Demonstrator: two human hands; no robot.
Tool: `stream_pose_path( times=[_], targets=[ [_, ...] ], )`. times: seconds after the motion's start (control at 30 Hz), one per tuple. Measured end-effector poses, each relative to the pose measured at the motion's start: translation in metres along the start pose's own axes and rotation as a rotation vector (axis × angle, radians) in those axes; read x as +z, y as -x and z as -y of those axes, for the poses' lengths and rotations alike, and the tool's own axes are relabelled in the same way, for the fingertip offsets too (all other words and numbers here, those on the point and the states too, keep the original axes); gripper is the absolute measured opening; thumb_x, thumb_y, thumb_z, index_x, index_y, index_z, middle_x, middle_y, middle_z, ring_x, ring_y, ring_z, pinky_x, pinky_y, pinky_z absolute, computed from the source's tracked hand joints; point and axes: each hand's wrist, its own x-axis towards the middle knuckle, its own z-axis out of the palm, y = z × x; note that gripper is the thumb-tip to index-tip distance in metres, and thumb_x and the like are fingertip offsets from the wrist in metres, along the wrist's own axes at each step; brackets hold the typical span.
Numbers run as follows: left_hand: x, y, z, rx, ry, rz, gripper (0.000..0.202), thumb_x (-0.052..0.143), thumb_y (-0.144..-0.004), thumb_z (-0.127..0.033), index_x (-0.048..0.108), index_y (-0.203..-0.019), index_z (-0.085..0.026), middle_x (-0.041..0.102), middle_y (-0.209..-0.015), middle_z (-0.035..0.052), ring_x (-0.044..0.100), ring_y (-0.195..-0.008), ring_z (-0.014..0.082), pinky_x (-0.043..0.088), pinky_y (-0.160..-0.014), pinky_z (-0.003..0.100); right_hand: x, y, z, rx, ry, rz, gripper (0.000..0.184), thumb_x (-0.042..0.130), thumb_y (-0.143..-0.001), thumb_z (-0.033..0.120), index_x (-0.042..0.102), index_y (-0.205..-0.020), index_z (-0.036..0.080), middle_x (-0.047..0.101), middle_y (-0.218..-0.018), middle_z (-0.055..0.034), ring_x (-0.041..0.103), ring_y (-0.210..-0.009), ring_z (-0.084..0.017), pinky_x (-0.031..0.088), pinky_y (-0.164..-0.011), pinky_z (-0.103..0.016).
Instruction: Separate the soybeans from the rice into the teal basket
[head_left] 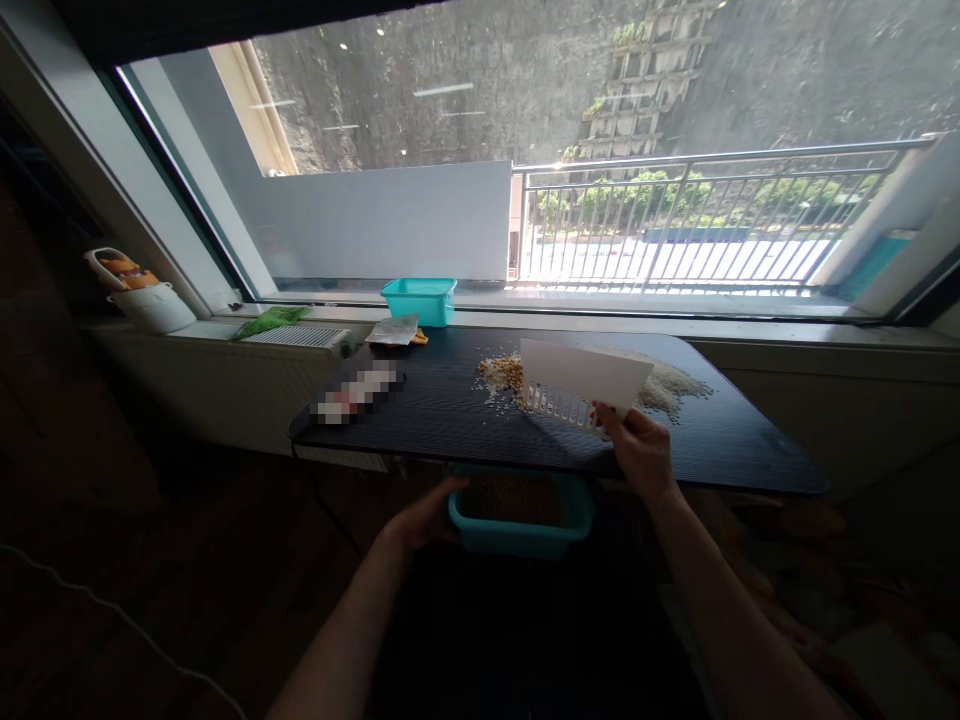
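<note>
My right hand (643, 450) grips a white card with a row of slots along its lower edge (581, 376), held upright and tilted over the dark table. Left of the card lies a pile of yellowish kernels (501, 373) with white grains scattered round it. Behind and right of the card spreads a heap of white, rice-like grains (667, 385). My left hand (426, 515) is closed on the left end of a teal tub (517, 540) below the table's front edge. Brownish grains (514, 497), too dim to name, cover the tub's inside.
A second teal tub (420, 300) stands at the table's back edge. Before it lies a pale packet (394, 331). A blurred-out object (358, 393) rests at the table's left. Beside the window, a radiator (292, 337) holds a green cloth-like thing (271, 320) and a white pot (154, 306).
</note>
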Motion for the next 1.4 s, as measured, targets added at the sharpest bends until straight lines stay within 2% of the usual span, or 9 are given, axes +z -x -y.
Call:
stream_pose_path(
  times=[0.37,0.63,0.8,1.23,1.4],
  targets=[
    [-0.001,-0.0002,0.0009,0.001,0.005,-0.006,0.055,0.061,-0.073,-0.047,0.055,-0.12,-0.018,0.062,-0.115,0.0112,0.06,-0.097,0.0275,0.052,-0.073,0.041,-0.001,0.0005,0.0029,-0.005,0.003,0.006,0.033,0.07,-0.064,0.049,0.07,-0.065,0.016,0.068,-0.062,-0.0044,0.061,-0.059,-0.017,0.047,-0.058,-0.029],
    [-0.0019,-0.0007,0.0014,-0.001,0.002,-0.012,0.051,0.059,-0.074,-0.046,0.056,-0.117,-0.017,0.064,-0.112,0.0101,0.061,-0.091,0.0251,0.053,-0.071,0.04,-0.0017,-0.0001,0.0051,-0.009,0.003,0.061,0.032,0.071,-0.063,0.049,0.07,-0.064,0.016,0.066,-0.058,-0.0026,0.058,-0.055,-0.015,0.046,-0.054,-0.027],
    [-0.0009,0.0006,0.0009,0.006,0.007,-0.011,0.051,0.058,-0.075,-0.045,0.055,-0.119,-0.019,0.063,-0.113,0.0094,0.061,-0.093,0.0249,0.053,-0.072,0.04,-0.0017,-0.0003,0.0031,0.0,-0.008,0.044,0.035,0.07,-0.064,0.051,0.071,-0.068,0.016,0.068,-0.061,-0.0032,0.059,-0.056,-0.016,0.047,-0.055,-0.028],
    [0.0007,0.0028,-0.0005,0.011,0.013,-0.007,0.051,0.06,-0.074,-0.046,0.057,-0.116,-0.019,0.064,-0.113,0.0095,0.062,-0.094,0.0261,0.052,-0.072,0.039,-0.0016,0.0002,0.0044,0.01,-0.034,0.024,0.034,0.07,-0.064,0.052,0.07,-0.068,0.017,0.067,-0.062,-0.0025,0.06,-0.057,-0.016,0.049,-0.056,-0.028],
    [-0.0001,0.0021,-0.0005,0.004,0.008,-0.014,0.055,0.063,-0.071,-0.048,0.056,-0.117,-0.019,0.063,-0.113,0.0105,0.062,-0.093,0.0262,0.052,-0.072,0.04,0.0001,-0.002,0.0034,0.003,-0.031,0.059,0.034,0.071,-0.062,0.051,0.07,-0.065,0.017,0.067,-0.06,-0.0027,0.059,-0.057,-0.016,0.047,-0.056,-0.028]
  ],
)
